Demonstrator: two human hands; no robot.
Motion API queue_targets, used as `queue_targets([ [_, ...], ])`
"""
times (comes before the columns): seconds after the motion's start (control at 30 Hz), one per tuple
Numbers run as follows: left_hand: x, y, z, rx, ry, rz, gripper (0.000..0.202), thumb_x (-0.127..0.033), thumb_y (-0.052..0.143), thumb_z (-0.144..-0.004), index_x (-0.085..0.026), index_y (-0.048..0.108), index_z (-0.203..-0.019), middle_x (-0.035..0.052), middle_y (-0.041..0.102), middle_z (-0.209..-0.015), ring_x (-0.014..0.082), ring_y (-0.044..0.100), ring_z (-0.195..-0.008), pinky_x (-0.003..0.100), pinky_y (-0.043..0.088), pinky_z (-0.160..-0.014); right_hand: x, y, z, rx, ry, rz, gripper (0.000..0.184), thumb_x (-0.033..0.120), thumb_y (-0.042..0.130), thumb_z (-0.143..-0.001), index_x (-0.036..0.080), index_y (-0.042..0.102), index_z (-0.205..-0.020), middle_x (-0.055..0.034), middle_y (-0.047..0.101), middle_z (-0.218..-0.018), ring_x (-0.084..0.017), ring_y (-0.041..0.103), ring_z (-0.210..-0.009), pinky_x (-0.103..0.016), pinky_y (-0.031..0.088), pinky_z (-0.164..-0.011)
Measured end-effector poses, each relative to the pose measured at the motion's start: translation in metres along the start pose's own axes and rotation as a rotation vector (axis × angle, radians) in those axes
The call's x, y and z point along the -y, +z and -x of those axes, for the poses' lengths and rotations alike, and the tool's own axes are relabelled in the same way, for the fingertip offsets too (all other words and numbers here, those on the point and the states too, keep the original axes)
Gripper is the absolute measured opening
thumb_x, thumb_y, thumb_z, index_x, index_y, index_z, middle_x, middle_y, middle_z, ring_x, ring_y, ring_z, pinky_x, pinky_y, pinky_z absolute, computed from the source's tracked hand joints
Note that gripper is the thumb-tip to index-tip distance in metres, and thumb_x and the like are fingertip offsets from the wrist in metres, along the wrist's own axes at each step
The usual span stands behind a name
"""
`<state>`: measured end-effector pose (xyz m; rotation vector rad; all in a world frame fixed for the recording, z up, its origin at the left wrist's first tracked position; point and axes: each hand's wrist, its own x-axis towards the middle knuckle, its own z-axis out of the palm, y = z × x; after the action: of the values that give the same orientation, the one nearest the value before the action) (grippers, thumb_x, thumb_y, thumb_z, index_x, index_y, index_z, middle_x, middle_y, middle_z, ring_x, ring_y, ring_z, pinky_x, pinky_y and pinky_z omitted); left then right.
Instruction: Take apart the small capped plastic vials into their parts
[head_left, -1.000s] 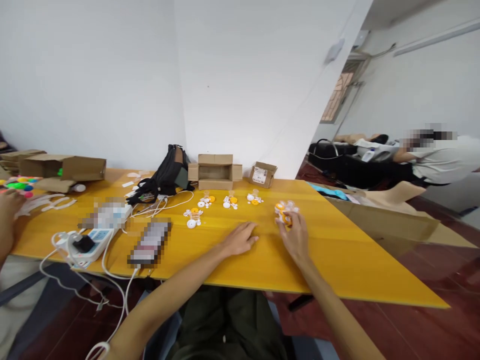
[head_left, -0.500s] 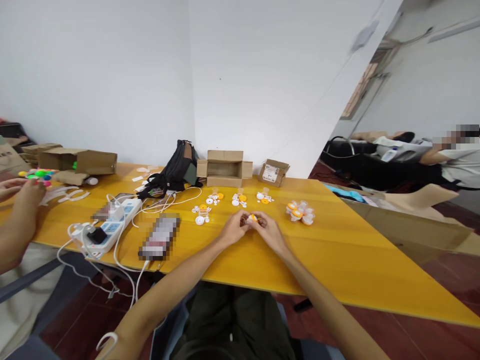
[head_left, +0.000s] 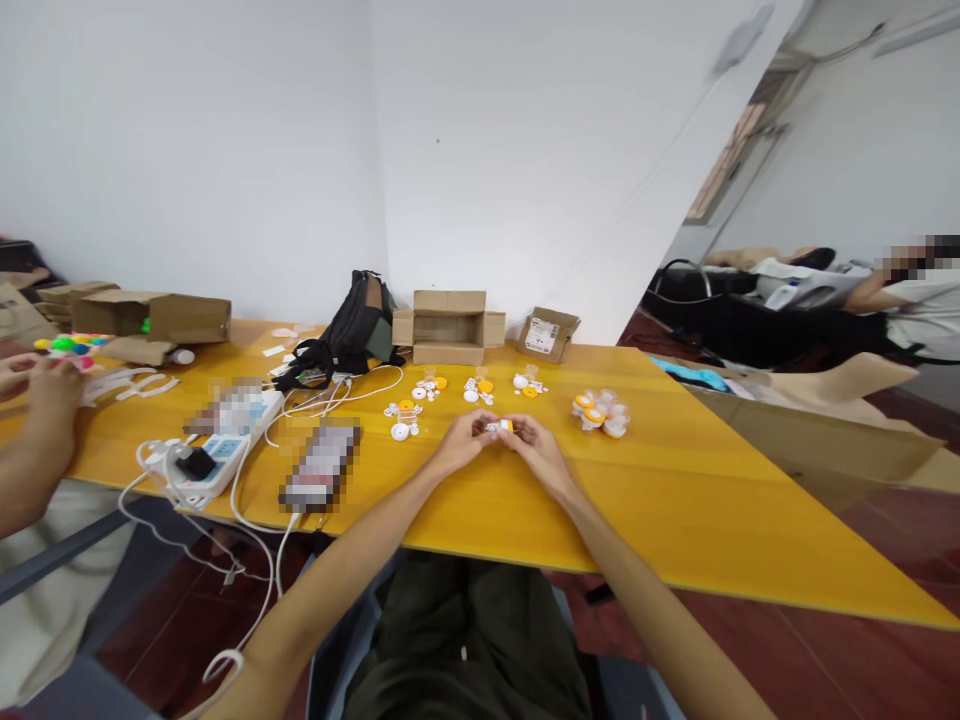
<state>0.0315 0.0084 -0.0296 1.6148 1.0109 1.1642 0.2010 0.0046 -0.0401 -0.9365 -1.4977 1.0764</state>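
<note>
Seen from the head camera, the right hand pinches a white-and-orange piece at its fingertips; the left hand, fingers narrowed, holds a small white part just beside it. Clear cups cluster right of the right hand.

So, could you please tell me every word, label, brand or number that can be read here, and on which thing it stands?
No text can be read.
Label on the small box: print too small.
Phone: screen too blurred.
Power strip: no legible marking.
Held orange-and-white part: too small to show any lettering.
</note>
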Motion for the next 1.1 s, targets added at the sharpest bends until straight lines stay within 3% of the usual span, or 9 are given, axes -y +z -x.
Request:
queue_targets([
  [0.17, 0.000, 0.001, 0.000, 0.015, 0.008, -0.037, 0.018, -0.018, 0.072, -0.073, -0.017, 0.067, -0.090, 0.0015, 0.070, -0.087, 0.0165, 0.064, -0.080, 0.029, 0.051, -0.079, -0.006, 0.001, -0.003, -0.015, -0.002, 0.004, 0.047, 0.054, 0.081, -0.064, 0.024, 0.066, -0.097, -0.0054, 0.074, -0.094, -0.024, 0.070, -0.084, -0.039, 0.057, -0.081],
  [0.4, -0.002, 0.000, 0.003, -0.021, 0.057, -0.206, 0.011, -0.018, 0.070, -0.072, -0.018, 0.064, -0.082, -0.0010, 0.066, -0.078, 0.0152, 0.059, -0.072, 0.029, 0.049, -0.073, -0.012, 0.003, -0.004, -0.011, -0.075, 0.110, 0.045, 0.047, 0.079, -0.071, 0.026, 0.066, -0.108, -0.0060, 0.073, -0.103, -0.023, 0.070, -0.088, -0.038, 0.058, -0.081],
  [0.6, -0.001, 0.000, 0.004, -0.022, 0.054, -0.267, 0.014, -0.021, 0.070, -0.071, -0.019, 0.065, -0.083, -0.0003, 0.068, -0.077, 0.0163, 0.059, -0.071, 0.029, 0.048, -0.070, -0.005, 0.007, 0.000, -0.038, -0.183, 0.189, 0.037, 0.044, 0.074, -0.076, 0.026, 0.067, -0.109, -0.0069, 0.071, -0.111, -0.025, 0.067, -0.102, -0.037, 0.058, -0.084],
  [0.77, 0.001, 0.001, 0.003, -0.035, 0.050, -0.266, 0.014, -0.018, 0.069, -0.068, -0.019, 0.063, -0.081, -0.0009, 0.067, -0.074, 0.0159, 0.059, -0.068, 0.028, 0.048, -0.068, 0.002, 0.009, 0.003, -0.051, -0.249, 0.263, 0.035, 0.044, 0.072, -0.079, 0.026, 0.068, -0.109, -0.0066, 0.071, -0.109, -0.024, 0.067, -0.099, -0.038, 0.058, -0.085],
  [1.1, -0.003, -0.004, -0.001, -0.010, -0.013, -0.006, 0.021, -0.027, 0.078, -0.067, -0.018, 0.068, -0.083, 0.0004, 0.070, -0.081, 0.0166, 0.063, -0.079, 0.030, 0.051, -0.081, -0.003, 0.006, 0.001, -0.091, -0.079, 0.151, 0.041, 0.054, 0.070, -0.076, 0.024, 0.065, -0.104, -0.0081, 0.074, -0.103, -0.026, 0.069, -0.095, -0.041, 0.056, -0.087],
])
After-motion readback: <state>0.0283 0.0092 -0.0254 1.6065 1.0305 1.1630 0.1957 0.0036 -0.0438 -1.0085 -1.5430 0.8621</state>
